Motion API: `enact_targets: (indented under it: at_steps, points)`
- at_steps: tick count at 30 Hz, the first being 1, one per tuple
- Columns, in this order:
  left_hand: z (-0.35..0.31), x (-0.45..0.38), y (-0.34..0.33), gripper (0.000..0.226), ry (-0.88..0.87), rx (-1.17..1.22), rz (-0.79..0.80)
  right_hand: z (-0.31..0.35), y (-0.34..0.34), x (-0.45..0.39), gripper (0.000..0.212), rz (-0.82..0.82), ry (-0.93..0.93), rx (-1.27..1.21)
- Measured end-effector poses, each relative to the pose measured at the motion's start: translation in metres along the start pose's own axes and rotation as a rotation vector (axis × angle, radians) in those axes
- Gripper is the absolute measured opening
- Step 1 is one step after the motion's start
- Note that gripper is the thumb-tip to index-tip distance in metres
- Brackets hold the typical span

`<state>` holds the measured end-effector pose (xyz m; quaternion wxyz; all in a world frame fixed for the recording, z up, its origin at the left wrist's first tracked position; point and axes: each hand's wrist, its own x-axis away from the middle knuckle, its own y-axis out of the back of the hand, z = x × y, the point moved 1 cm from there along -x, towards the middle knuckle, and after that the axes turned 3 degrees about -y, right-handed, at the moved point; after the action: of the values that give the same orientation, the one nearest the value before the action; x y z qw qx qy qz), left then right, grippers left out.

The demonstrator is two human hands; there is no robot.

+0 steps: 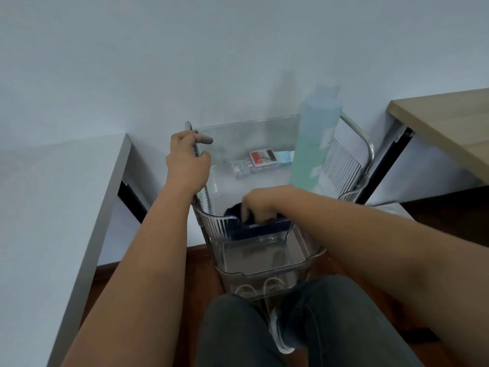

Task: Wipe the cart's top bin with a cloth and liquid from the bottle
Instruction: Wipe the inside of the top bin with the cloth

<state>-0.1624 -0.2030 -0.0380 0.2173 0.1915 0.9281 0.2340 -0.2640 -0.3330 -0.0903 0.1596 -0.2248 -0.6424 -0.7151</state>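
The cart's clear plastic top bin [239, 140] stands in front of me against the white wall. My left hand [186, 160] grips the metal frame [191, 139] at the bin's left rim. My right hand [260, 206] presses down on a dark blue cloth [258, 227] at the near inner edge of the bin, fingers bent over it. A tall translucent bottle [313, 144] with pale green liquid stands upright at the bin's right side, untouched.
Small boxes, one red and black [262, 158], lie at the bin's far end. Lower clear bins [264, 263] sit beneath. A grey table [87, 207] flanks the left, a wooden desk [444, 120] the right. My knees [317, 321] are below the cart.
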Motion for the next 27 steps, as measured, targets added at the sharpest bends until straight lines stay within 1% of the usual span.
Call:
enact_targets:
  at_steps: [3,5,7,8,10,12,14,18,19,21,23,25,27]
  points:
    - [0.002,-0.001,0.001,0.031,0.002,-0.018,0.003,0.041,0.012,-0.021,0.028,0.013,0.045,-0.025]
    - [0.003,-0.002,0.003,0.031,-0.005,-0.029,0.013,0.049,0.014,-0.025,0.031,0.017,0.035,-0.005]
    - [0.003,-0.003,0.003,0.031,-0.006,-0.037,0.032,0.038,0.009,-0.018,0.034,-0.049,0.010,-0.002]
    - [0.003,-0.003,0.003,0.032,-0.004,-0.039,0.036,0.026,0.005,-0.012,0.036,-0.095,-0.037,-0.030]
    - [0.004,-0.003,0.002,0.033,-0.003,-0.039,0.032,-0.004,-0.002,-0.002,0.039,-0.154,-0.195,-0.056]
    - [0.004,-0.003,0.001,0.035,-0.002,-0.020,0.015,-0.034,-0.007,0.009,0.041,-0.174,-0.377,-0.063]
    - [0.002,-0.002,0.000,0.036,0.007,0.004,0.005,-0.055,-0.011,0.015,0.043,-0.188,-0.517,-0.114]
    - [0.001,-0.002,0.001,0.036,0.018,0.027,-0.001,-0.059,-0.021,0.003,0.042,-0.244,-0.661,-0.199]
    - [0.000,-0.002,0.001,0.037,0.021,0.027,-0.005,-0.056,-0.024,-0.001,0.039,-0.263,-0.675,-0.216]
    - [-0.001,0.000,0.001,0.037,0.023,0.025,-0.006,-0.054,-0.029,-0.008,0.026,-0.356,-0.665,-0.307]
    - [-0.003,0.001,0.001,0.037,0.018,0.027,-0.012,-0.056,-0.029,-0.013,0.022,-0.418,-0.635,-0.369]
    - [-0.004,0.001,0.002,0.037,0.021,0.029,-0.016,-0.056,-0.026,-0.015,0.027,-0.366,-0.615,-0.311]
    - [-0.003,0.001,0.001,0.038,0.030,0.039,-0.025,-0.047,-0.021,-0.017,0.039,-0.228,-0.554,-0.170]
